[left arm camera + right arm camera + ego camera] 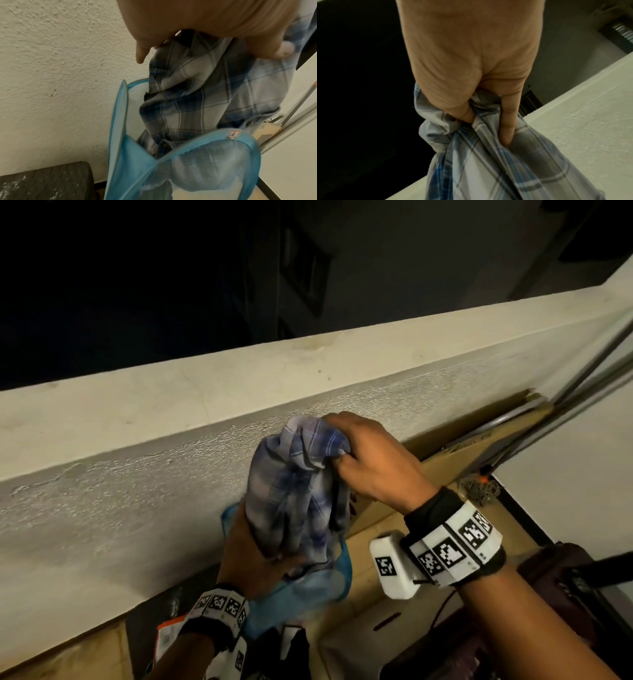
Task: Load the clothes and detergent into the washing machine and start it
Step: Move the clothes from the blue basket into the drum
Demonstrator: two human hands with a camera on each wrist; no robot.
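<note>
A blue-and-white plaid shirt (294,491) hangs bunched above a light blue mesh laundry bag (308,583). My right hand (363,453) grips the shirt's top, fingers curled into the cloth (489,135). My left hand (253,553) holds the shirt lower down, at the bag's mouth. In the left wrist view the plaid shirt (197,97) trails down into the mesh bag (188,162), where more clothing shows through the mesh. No washing machine or detergent is in view.
A textured white parapet wall (137,491) runs right behind the bag, dark night beyond it. Cardboard boxes (376,604) lie on the floor to the right, metal poles (582,378) lean in the corner, and a dark mat (44,182) sits at the lower left.
</note>
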